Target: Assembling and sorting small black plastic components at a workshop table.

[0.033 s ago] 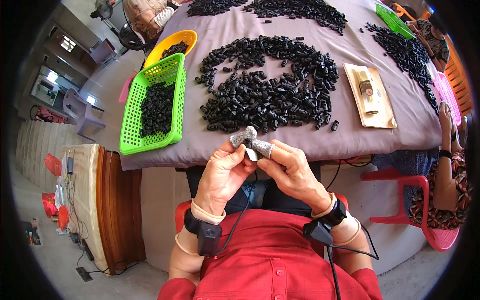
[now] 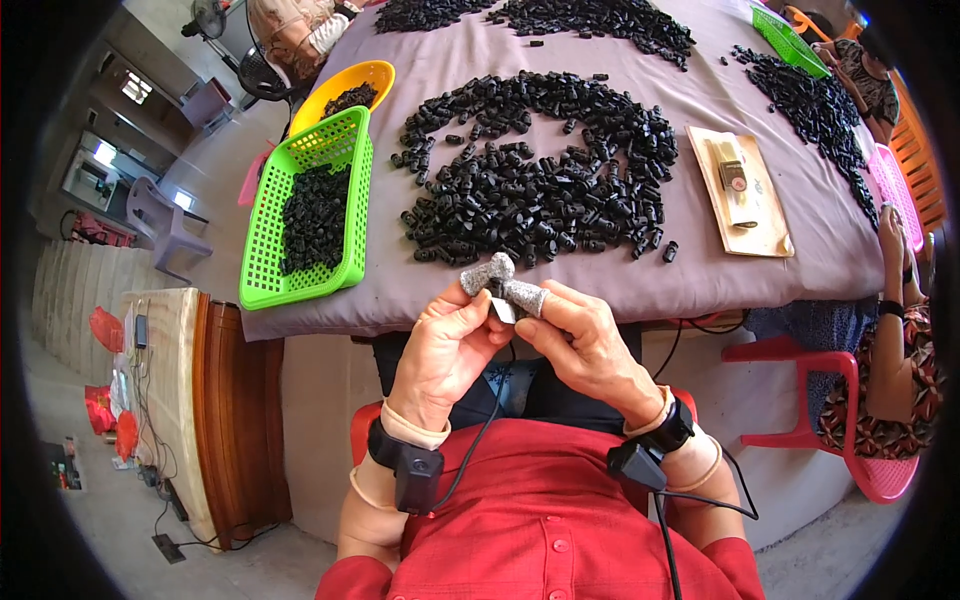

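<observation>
My left hand (image 2: pixel 440 355) and my right hand (image 2: pixel 585 350) meet just in front of the table's near edge, both closed in a pinch. Grey fabric finger covers (image 2: pixel 488 272) wrap fingertips on each hand. Between them, mostly hidden, is a small black part (image 2: pixel 497 288), gripped by my left fingers. A thin, pale flat piece (image 2: pixel 503 312) sticks out below it, beside my right thumb; its kind is not clear. Beyond my hands lies a big pile of small black cylindrical parts (image 2: pixel 540 200) on the mauve tablecloth (image 2: pixel 350 312).
A green basket (image 2: pixel 357 235) of black parts stands left, with a yellow bowl (image 2: pixel 380 72) behind it. Right of the pile lies a tan pad (image 2: pixel 770 225) carrying a small packet. Other people sit around the table, near further piles (image 2: pixel 810 110). Cables hang from my wrist devices (image 2: pixel 418 475).
</observation>
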A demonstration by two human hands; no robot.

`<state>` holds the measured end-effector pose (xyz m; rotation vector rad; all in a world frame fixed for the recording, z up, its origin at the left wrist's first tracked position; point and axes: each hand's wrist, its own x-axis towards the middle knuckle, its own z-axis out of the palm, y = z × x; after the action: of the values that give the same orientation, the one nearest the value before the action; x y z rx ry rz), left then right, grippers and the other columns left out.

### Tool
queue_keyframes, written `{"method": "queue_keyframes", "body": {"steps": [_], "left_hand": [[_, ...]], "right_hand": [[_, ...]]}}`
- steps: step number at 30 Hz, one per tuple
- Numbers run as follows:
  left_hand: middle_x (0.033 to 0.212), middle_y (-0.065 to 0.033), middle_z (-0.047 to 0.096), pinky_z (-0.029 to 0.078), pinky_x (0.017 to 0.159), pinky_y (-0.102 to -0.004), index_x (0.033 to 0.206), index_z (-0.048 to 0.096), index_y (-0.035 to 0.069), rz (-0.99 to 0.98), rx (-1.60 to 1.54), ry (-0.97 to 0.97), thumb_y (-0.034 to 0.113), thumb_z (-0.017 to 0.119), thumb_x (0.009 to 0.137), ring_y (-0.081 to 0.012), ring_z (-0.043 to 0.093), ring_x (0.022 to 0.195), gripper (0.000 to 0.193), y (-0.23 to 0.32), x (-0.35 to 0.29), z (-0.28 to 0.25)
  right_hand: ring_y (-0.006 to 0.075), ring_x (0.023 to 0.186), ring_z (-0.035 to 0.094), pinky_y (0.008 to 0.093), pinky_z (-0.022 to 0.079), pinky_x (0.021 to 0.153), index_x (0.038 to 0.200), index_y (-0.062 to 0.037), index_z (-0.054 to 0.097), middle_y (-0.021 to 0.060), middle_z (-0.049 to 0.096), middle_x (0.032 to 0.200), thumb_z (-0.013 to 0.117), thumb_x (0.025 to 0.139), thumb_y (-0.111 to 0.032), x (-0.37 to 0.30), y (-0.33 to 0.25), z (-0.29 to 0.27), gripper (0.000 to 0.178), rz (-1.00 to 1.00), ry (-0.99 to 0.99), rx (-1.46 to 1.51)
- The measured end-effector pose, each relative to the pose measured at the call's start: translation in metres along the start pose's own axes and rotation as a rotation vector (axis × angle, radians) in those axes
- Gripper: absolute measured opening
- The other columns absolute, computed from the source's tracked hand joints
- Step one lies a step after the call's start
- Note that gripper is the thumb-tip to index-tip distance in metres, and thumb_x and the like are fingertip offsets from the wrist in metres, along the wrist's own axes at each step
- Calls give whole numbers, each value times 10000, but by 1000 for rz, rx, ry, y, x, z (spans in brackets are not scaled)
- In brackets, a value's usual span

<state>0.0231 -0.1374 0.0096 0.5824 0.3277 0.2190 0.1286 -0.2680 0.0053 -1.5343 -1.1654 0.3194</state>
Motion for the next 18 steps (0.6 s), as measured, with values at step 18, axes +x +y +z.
{"method": "queue_keyframes", "body": {"steps": [18], "left_hand": [[943,-58,604,409,624,-224,1168,523,50,-10,10,-68,78,498,877,-100,538,757,294,-1,1,-15]], "right_hand": [[311,580,498,367,384,505,763,0,518,124,473,690,598,767,-80,2,-3,-2,113,1,-45,-9]]}}
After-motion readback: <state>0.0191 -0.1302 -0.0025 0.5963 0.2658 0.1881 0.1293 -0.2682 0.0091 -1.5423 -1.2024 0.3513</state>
